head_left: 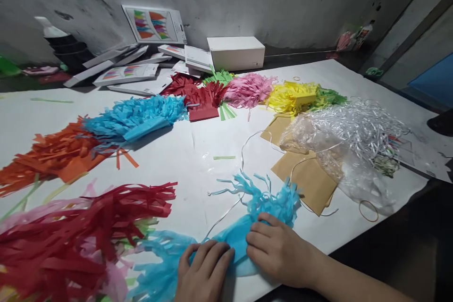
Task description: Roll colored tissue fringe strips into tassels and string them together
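Note:
A blue tissue-paper tassel (238, 235), fringed at both ends with a plain middle band, lies at the table's near edge. My left hand (205, 269) rests on the left part of that band, fingers curled down onto the paper. On the right part sits my right hand (279, 250), its fingers bent and pressed together against the band. Both thumbs and the paper under the palms are hidden. A thin white string (223, 214) runs by the tassel's far side, and part of it passes behind the fringe.
Loose red fringe (71, 236) lies at near left. Orange (53, 155), blue (141, 115), red (205, 99), pink (251, 89) and yellow (292, 96) fringe bundles line the back. Brown envelopes (307, 179), a bag of silver strands (357, 125), printed boxes (155, 23) and a white box (235, 54) surround them.

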A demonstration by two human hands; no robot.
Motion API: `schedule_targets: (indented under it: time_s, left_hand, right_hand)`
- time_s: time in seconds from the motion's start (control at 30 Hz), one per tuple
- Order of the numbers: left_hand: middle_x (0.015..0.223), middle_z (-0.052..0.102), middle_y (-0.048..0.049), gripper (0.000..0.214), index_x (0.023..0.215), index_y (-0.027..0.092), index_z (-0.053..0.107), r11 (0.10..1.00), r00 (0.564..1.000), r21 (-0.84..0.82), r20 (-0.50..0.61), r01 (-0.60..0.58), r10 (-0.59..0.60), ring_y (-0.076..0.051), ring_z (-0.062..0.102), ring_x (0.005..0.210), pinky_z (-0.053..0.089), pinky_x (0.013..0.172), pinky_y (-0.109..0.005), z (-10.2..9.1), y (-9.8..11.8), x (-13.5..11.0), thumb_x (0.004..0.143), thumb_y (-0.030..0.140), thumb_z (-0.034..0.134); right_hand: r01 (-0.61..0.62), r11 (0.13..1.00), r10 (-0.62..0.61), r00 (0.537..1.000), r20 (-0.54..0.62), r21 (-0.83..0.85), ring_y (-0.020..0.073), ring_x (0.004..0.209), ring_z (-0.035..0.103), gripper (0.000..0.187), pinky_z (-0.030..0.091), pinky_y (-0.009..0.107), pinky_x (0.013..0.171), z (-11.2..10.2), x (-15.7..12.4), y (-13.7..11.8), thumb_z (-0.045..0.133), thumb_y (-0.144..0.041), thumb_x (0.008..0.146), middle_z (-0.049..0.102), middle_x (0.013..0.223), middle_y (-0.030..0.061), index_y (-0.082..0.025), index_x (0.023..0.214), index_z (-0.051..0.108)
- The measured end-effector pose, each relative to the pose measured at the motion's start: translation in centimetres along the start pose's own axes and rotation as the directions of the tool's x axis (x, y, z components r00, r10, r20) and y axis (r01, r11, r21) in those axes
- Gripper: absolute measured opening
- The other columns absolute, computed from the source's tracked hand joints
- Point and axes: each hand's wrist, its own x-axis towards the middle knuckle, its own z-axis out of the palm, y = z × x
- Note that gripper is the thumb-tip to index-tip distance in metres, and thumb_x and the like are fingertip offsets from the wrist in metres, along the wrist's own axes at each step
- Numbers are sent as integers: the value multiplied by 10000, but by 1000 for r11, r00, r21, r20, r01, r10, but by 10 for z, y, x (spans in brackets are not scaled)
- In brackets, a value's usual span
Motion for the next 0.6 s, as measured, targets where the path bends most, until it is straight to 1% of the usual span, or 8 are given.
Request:
schedule_targets:
  time_s: [0.1, 0.17, 0.23, 0.27, 0.33, 0.43, 0.5, 0.6]
  left_hand:
    - [1022, 784, -13, 303, 1131, 279, 653, 997, 998, -67, -41, 40, -43, -225, 668, 977, 349, 919, -429, 0, 4, 1, 1015, 178, 392]
    - [1013, 778, -21, 263, 1156, 260, 626, 992, 997, -114, -49, 56, -62, -218, 660, 975, 356, 915, -419, -1, 5, 3, 1009, 169, 427]
    - [1025, 775, -27, 256, 1164, 244, 616, 990, 996, -127, -52, 64, -71, -215, 653, 985, 360, 915, -409, -2, 4, 7, 993, 143, 455]
    - [1046, 776, -28, 269, 1171, 242, 620, 993, 997, -106, -55, 47, -53, -215, 652, 995, 360, 914, -405, -2, 2, 8, 980, 129, 468]
    - [1104, 781, -13, 306, 1191, 254, 639, 999, 998, -26, -54, -29, 28, -218, 654, 1016, 352, 914, -402, -1, 0, 9, 954, 120, 500]
    - [1094, 797, 28, 330, 1139, 277, 678, 997, 996, 43, -53, -63, 65, -214, 666, 993, 337, 921, -408, 1, -2, 8, 953, 102, 469]
    - [1075, 801, 39, 325, 1114, 279, 682, 998, 998, 45, -34, -47, 49, -202, 668, 981, 333, 917, -401, 3, -2, 6, 976, 115, 438]
    - [1070, 793, 42, 219, 1104, 279, 667, 996, 999, 72, 3, -46, 46, -190, 664, 977, 340, 884, -380, 3, -3, 3, 969, 195, 517]
  right_hand:
    - [-161, 981, 164, 986, -16, 108, 171, 776, 552, 209, 382, 363, 875, 2, -1, 1, 463, -144, 1010, 645, 809, 24, -171, 847, 592]
    - [-201, 973, 206, 978, -33, 113, 173, 803, 565, 221, 374, 368, 887, 2, 1, 2, 429, -126, 1017, 661, 843, 34, -172, 872, 591]
    - [-177, 984, 179, 982, -54, 35, 182, 831, 570, 263, 350, 395, 961, 3, 4, 3, 398, -78, 1012, 669, 851, 40, -171, 869, 597]
    - [-148, 989, 147, 987, -61, -14, 191, 854, 573, 273, 333, 411, 1003, 3, 5, 3, 396, -67, 1009, 670, 851, 44, -167, 867, 606]
    - [-80, 992, 74, 995, -68, -97, 212, 903, 576, 276, 298, 432, 1069, 5, 5, 4, 408, -60, 1001, 666, 849, 52, -158, 865, 627]
    - [-1, 991, -1, 1000, -20, -130, 219, 898, 571, 268, 289, 433, 1101, 8, 2, 6, 429, -74, 996, 644, 821, 50, -152, 852, 641]
    - [-8, 995, 11, 1000, 22, -103, 204, 861, 562, 265, 295, 427, 1093, 9, -1, 8, 440, -75, 1000, 628, 791, 31, -161, 836, 629]
    - [-135, 990, 137, 990, 34, -37, 189, 854, 554, 243, 315, 424, 1035, 7, -1, 11, 474, -119, 1023, 624, 777, 7, -178, 825, 603]
